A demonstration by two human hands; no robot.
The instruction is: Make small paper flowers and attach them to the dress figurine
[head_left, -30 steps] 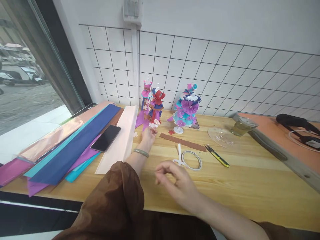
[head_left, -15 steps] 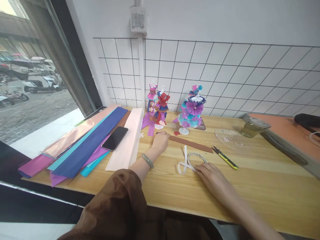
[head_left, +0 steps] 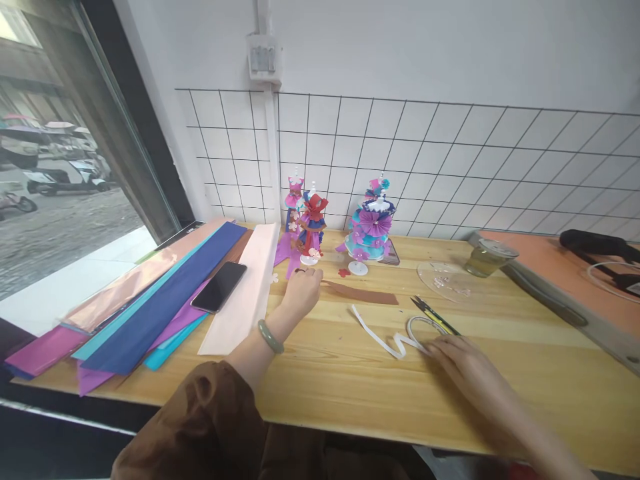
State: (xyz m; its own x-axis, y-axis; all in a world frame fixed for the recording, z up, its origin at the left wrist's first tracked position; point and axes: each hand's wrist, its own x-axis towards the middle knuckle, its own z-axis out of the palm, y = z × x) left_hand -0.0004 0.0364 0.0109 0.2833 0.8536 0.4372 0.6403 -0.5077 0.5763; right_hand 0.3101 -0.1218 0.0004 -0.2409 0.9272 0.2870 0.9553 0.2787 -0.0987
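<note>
My left hand (head_left: pixel 304 293), with a green bangle (head_left: pixel 271 337) at the wrist, is closed in a pinch on the left end of a brown paper strip (head_left: pixel 367 293). The strip stretches to the right over the tabletop. My right hand (head_left: pixel 457 360) grips the lower edge of a roll of white tape (head_left: pixel 411 327), whose loose tail curls away to the left. Beyond the roll lies a yellow-and-black tool (head_left: pixel 434 315) with pointed dark tips, partly behind my right hand. A small red paper flower (head_left: pixel 344 273) rests just past the strip.
Mini dress forms in red-and-blue paper (head_left: pixel 313 230) and turquoise-and-purple paper (head_left: pixel 371 233) stand by the wall grid. Left are folded coloured papers (head_left: pixel 165 300), a pale pink sheet (head_left: pixel 240 293) and a phone (head_left: pixel 220 287). Right are a clear dish (head_left: pixel 443 288), a lidded cup (head_left: pixel 483 260) and an orange case (head_left: pixel 540 260).
My right hand has moved right with the tape roll, and its tail has straightened out. My left hand has drawn the brown strip slightly left, away from the pointed tool. The view has shifted somewhat.
</note>
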